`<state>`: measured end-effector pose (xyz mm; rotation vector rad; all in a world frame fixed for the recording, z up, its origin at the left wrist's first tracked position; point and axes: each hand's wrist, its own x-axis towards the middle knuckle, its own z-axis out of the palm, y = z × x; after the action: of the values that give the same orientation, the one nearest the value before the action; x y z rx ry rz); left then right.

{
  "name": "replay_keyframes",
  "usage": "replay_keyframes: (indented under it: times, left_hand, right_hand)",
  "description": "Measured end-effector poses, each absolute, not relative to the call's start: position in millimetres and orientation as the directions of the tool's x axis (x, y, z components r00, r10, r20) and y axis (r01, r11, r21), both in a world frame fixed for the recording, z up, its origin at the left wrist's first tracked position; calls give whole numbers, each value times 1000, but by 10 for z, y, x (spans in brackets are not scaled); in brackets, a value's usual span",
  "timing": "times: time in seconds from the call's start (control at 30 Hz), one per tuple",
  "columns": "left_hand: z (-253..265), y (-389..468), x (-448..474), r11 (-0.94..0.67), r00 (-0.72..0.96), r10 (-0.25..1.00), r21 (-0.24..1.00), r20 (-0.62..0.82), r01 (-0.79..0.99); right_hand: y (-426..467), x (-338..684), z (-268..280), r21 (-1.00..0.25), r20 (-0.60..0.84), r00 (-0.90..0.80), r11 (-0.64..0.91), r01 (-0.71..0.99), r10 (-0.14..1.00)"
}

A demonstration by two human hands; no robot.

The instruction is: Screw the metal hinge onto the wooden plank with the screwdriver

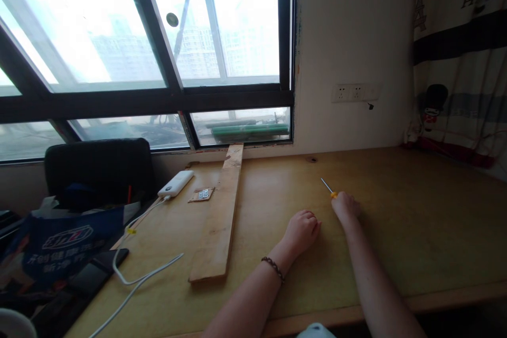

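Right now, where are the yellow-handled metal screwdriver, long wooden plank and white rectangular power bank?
Yellow-handled metal screwdriver (pixel 334 195): head view, on the handle.
Long wooden plank (pixel 221 211): head view, on its top face.
White rectangular power bank (pixel 176 183): head view, top face.

A screwdriver (pixel 327 186) with a slim, straight metal shaft and a yellow-orange handle sits in the right hand (pixel 346 205), only the front end of the handle showing from the grip. It slants forward and to the left over the surface (pixel 273 185); whether its tip touches down there cannot be told.
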<state>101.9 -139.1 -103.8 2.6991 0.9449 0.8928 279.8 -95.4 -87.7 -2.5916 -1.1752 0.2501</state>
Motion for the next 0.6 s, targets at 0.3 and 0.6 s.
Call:
replay_keyframes:
  times: [0.3,0.6]
  left_hand:
    - [-1048,-1399,1018,-793,634,605,293,483,534]
    - [-1061,-1390,1019,-800,642,593,271,486,535]
  right_hand:
    - [-951,2799,-880,-329,-20,662,-630,704,750]
    - [-936,2805,-908,-284,111,617,-570,771,779]
